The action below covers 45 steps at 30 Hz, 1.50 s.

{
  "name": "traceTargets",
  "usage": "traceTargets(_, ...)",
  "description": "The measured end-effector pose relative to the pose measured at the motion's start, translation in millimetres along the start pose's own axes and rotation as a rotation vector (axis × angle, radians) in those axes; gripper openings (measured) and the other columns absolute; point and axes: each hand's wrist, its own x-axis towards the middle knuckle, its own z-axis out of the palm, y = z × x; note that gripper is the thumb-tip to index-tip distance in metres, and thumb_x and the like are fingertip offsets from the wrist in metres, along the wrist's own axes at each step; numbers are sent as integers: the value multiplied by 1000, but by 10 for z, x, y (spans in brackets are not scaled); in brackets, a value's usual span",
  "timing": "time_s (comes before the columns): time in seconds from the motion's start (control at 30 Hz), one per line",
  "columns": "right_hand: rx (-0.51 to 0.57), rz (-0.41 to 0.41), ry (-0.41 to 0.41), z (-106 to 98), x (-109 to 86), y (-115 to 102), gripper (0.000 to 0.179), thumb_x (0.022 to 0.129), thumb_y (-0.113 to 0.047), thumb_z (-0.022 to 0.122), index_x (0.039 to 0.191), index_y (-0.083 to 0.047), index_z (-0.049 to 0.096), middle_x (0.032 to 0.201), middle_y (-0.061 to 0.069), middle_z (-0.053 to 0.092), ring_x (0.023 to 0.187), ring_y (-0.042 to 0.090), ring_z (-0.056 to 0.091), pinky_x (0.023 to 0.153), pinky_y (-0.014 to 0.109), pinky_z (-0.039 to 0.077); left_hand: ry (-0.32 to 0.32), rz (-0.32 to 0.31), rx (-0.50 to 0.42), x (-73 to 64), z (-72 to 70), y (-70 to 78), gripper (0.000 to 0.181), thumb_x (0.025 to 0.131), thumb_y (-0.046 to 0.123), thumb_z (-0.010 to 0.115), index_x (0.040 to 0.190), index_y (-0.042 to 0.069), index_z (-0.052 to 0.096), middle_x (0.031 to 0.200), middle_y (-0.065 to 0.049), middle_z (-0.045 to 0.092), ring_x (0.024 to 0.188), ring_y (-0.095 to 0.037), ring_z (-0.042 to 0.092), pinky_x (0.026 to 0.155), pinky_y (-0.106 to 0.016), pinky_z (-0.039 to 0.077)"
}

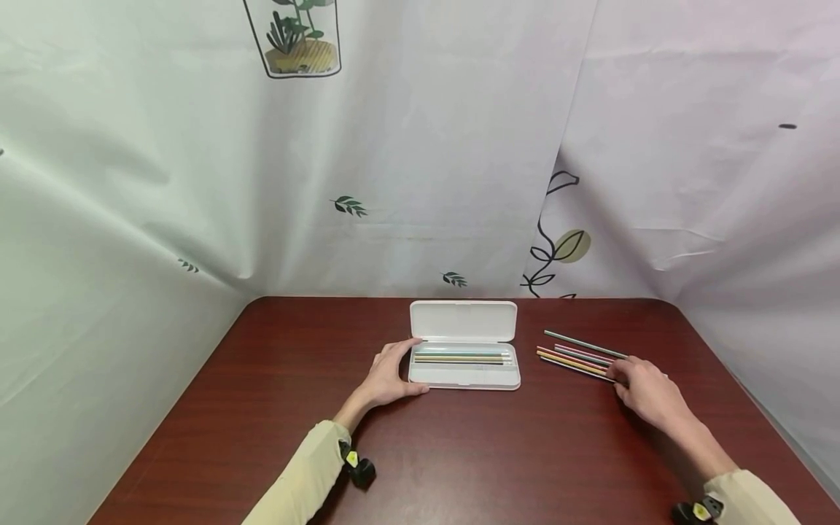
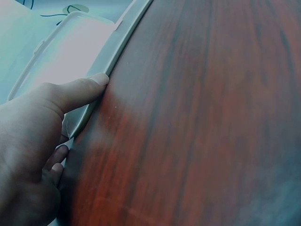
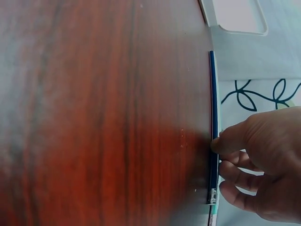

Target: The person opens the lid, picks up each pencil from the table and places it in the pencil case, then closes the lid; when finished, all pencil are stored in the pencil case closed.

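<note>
A white pencil case [image 1: 466, 386] stands on the table, its lid [image 1: 463, 321] raised at the back. Several pencils [image 1: 459, 359] lie lengthwise inside. My left hand [image 1: 386, 375] grips the case's left end, thumb on the front edge and fingers toward the back corner. To the right, several loose pencils [image 1: 567, 361] lie side by side, with a green pencil [image 1: 580, 342] a little apart behind them. My right hand [image 1: 650, 394] holds their right ends between thumb and fingers. The thumb touches a dark blue pencil [image 3: 214, 94], the nearest one; the fingers partly hide the others' ends.
The dark red-brown wooden table [image 1: 499, 459] has its back edge just behind the case lid. A white patterned cloth [image 1: 420, 146] hangs behind it and along both sides. Dark wrist cameras sit at the left cuff [image 1: 315, 456] and right cuff [image 1: 748, 496].
</note>
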Motion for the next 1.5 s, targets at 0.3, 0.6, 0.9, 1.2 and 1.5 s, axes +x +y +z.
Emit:
traceTargets(0.3, -7, 14, -41, -12, 16, -13, 16, 78, 6, 74, 87, -5, 66, 85, 8, 58, 75, 28, 56, 61, 57, 46, 2, 1, -2, -10, -4, 8, 87, 71, 30, 89, 146, 12, 49, 143, -10, 52, 131, -32, 40, 101, -55, 29)
traceTargets(0.6, -15, -21, -34, 7, 16, 1, 17, 77, 6, 73, 84, -7, 64, 82, 4, 56, 73, 28, 55, 57, 54, 45, 0, -8, -7, -20, -2, 12, 88, 70, 29, 89, 146, 12, 49, 143, -10, 52, 132, -32, 40, 101, -55, 29)
traceTargets(0.9, 4, -71, -3, -12, 46, -36, 18, 76, 6, 73, 86, -7, 65, 88, 9, 61, 76, 30, 59, 57, 53, 47, -2, -5, 4, -15, -7, 14, 87, 71, 30, 89, 146, 12, 49, 144, -10, 52, 132, -32, 40, 102, -54, 29)
traceTargets(1.2, 18, -145, 18, -27, 134, -189, 16, 76, 6, 74, 85, -5, 67, 85, 4, 61, 73, 24, 57, 63, 45, 48, -5, -14, 3, -15, -7, 19, 87, 71, 30, 89, 146, 12, 49, 144, -10, 52, 132, -32, 39, 102, -54, 29)
traceTargets(1.5, 36, -216, 41, -32, 294, -397, 18, 76, 7, 74, 85, -8, 67, 82, 0, 58, 71, 19, 55, 59, 41, 47, -10, -19, 10, -5, -8, 22, 88, 71, 30, 89, 147, 13, 48, 144, -10, 51, 133, -32, 39, 103, -54, 29)
